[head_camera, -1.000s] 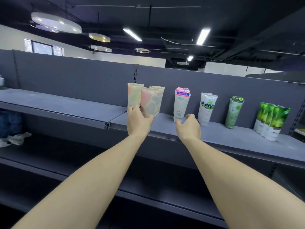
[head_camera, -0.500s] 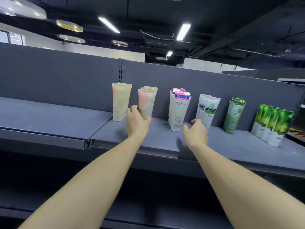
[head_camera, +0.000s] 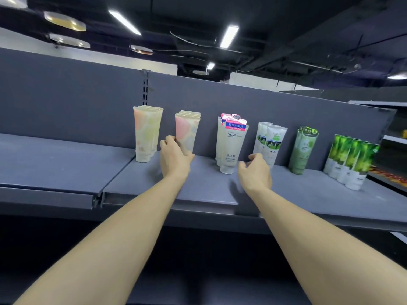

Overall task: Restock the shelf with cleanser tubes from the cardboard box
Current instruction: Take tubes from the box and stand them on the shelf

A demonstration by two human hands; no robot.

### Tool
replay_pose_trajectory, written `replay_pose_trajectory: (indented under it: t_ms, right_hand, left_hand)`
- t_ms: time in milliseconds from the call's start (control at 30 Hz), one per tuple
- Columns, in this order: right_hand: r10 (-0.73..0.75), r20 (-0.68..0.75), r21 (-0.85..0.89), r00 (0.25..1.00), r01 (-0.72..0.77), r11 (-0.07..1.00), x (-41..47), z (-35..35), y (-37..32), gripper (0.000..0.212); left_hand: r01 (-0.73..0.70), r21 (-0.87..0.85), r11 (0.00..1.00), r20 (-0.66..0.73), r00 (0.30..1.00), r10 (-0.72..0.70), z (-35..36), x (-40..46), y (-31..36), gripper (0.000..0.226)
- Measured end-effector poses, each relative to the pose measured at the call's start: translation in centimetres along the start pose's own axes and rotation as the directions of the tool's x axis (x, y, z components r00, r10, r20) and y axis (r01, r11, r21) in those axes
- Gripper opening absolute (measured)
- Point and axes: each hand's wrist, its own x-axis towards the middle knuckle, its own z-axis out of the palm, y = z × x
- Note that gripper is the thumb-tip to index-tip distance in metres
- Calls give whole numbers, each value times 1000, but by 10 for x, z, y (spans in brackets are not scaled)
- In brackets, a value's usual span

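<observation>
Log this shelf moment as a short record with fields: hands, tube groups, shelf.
left hand: grips the base of the pink pastel tubes, fingers curled round the front tube
right hand: hovers over the shelf with fingers loosely curled, holding nothing
tube groups, left to right: peach-green pastel tubes; pink pastel tubes; white Facial tubes; white landscape tubes; dull green tube; bright green tubes
tube posture: all upright, caps down
shelf: grey, tubes along the back panel
cardboard box: not in view
</observation>
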Motion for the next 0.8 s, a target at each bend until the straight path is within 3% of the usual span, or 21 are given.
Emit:
replay_pose_trajectory:
  t_ms: [367, 800]
  right_hand:
    - [35, 0, -17, 999, -35, 999, -17, -19, 14, 39]
    - [17, 17, 36, 1000, -17, 999, -67, -84, 54, 40]
  left_hand:
    - [15, 20, 1000, 48, 999, -16, -10, -15, 3, 72]
    - [-22, 171, 985, 68, 998, 10, -25, -105, 37, 13]
